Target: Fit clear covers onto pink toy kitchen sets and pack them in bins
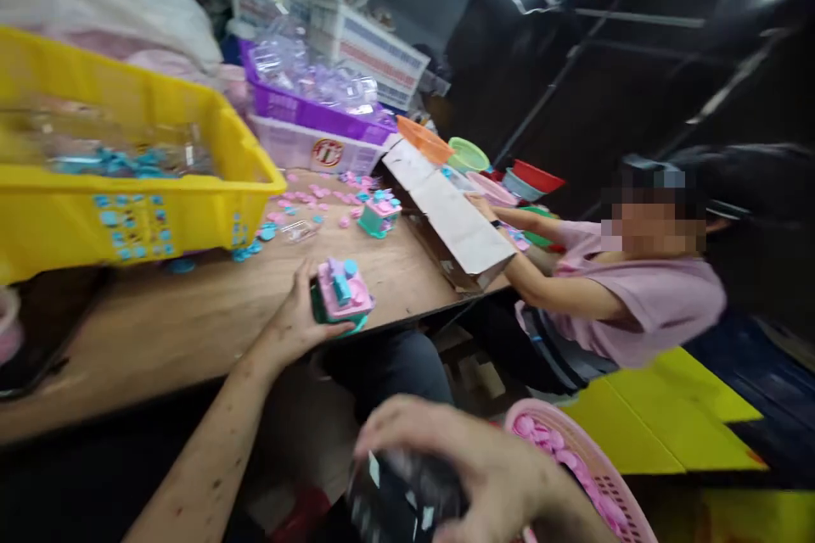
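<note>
My left hand (298, 316) is wrapped round a small pink and teal plastic toy box (347, 297) near the table's front edge. Blue and lilac pieces sit on the toy's pink top. Lower down, off the table and over my lap, my right hand (464, 450) curls over a dark, glossy object (404, 496). Motion smears it, so its kind does not show. A similar pink and teal toy box (380, 214) stands farther back on the wooden table (191, 331), apart from both hands.
A yellow crate (191, 216) and a purple basket (318, 110) of clear plastic parts line the back. Loose pink pieces (315, 193) lie scattered. At right, a person (637, 297) reaches behind a cardboard box (452, 212). A pink basket (615, 484) is low right.
</note>
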The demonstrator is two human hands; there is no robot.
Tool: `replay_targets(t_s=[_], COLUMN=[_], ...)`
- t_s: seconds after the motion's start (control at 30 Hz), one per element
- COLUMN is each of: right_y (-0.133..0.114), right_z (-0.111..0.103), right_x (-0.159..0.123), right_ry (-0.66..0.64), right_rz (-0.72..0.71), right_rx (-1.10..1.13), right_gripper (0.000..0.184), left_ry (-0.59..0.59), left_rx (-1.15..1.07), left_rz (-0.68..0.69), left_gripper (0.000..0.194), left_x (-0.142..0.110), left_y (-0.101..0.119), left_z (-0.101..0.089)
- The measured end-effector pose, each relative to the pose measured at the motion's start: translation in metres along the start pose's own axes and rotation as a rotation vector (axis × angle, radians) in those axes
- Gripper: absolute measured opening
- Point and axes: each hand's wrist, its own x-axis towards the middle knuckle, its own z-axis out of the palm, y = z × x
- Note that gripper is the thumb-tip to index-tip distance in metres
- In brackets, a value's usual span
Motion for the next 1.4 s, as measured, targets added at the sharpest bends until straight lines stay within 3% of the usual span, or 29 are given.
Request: replay_targets(t_s=[0.1,0.2,0.3,0.37,0.57,0.8,1.4], right_y=[-0.025,-0.030,-0.024,-0.020,-0.012,-0.013,-0.008], right_z=[-0.050,-0.081,-0.092,-0.094,-0.100,-0.097,-0.106], right_x=[0.038,0.096,0.145,0.163,0.165,0.168,0.180], right_ry=[0.305,0.538,0.509,0.443,0.396,0.319,0.282], right_rz=[-0.109,-0.240,-0.298,-0.284,-0.174,-0.199,-0.167], right_rx=[-0.165,-0.398,-0.671,-0.795,-0.988,-1.098,-1.076], right_gripper=[0.072,0.072,0.062,0.054,0.049,0.048,0.047], left_ry=[0.014,0.033,0.043,0.041,0.095,0.068,0.064], left_rx=[-0.005,-0.005,-0.041,-0.065,-0.094,-0.059,-0.029], left_rz=[0.024,0.018,0.049,0.075,0.093,0.083,0.127], left_gripper=[0.144,0.143,0.145,0.146,0.148,0.147,0.148], left_x=[0.002,0.003,0.001,0.001,0.002,0.000,0.006], left_y=[-0.001,-0.003,-0.005,-0.008,-0.016,-0.014,-0.019], left_z=[0.002,0.003,0.005,0.007,0.015,0.012,0.014])
